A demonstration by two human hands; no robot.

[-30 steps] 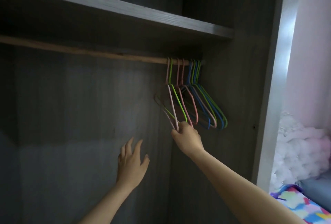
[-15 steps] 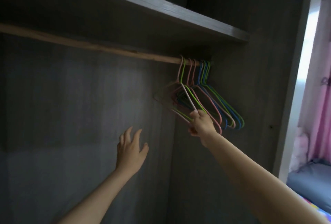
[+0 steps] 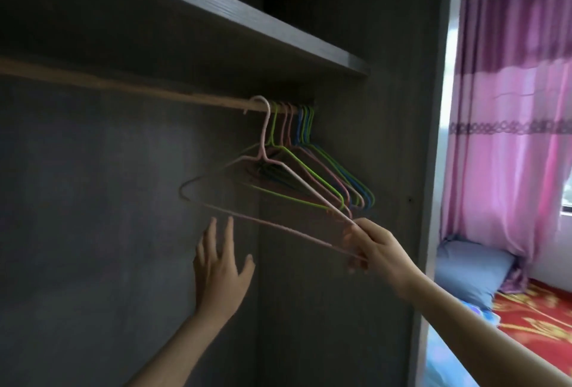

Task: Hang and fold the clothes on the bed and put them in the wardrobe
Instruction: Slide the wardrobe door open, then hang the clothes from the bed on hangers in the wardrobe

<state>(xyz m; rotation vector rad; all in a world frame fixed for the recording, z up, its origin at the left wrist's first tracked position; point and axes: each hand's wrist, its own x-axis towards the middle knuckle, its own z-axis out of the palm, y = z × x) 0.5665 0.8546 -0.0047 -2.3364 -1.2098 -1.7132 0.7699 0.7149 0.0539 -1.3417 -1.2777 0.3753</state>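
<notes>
Inside the grey wardrobe (image 3: 371,46) a wooden rail (image 3: 123,89) carries several wire hangers (image 3: 334,176) in green, pink and blue, bunched at its right end. My right hand (image 3: 374,247) pinches the right corner of a pink hanger (image 3: 266,222), which is swung out to the left of the bunch; its hook still sits over the rail. My left hand (image 3: 219,266) is raised just below the hanger's bottom bar, fingers spread, touching nothing. No clothes are in view.
A shelf (image 3: 247,24) runs above the rail. Right of the wardrobe's side panel I see a blue pillow (image 3: 470,272), a red and yellow patterned bedspread (image 3: 532,321) and pink curtains (image 3: 510,107) over a window.
My right hand has pulled the pink hanger down and out, away from the bunch, and its hook has slid left along the rail. The camera has turned right, showing the curtains.
</notes>
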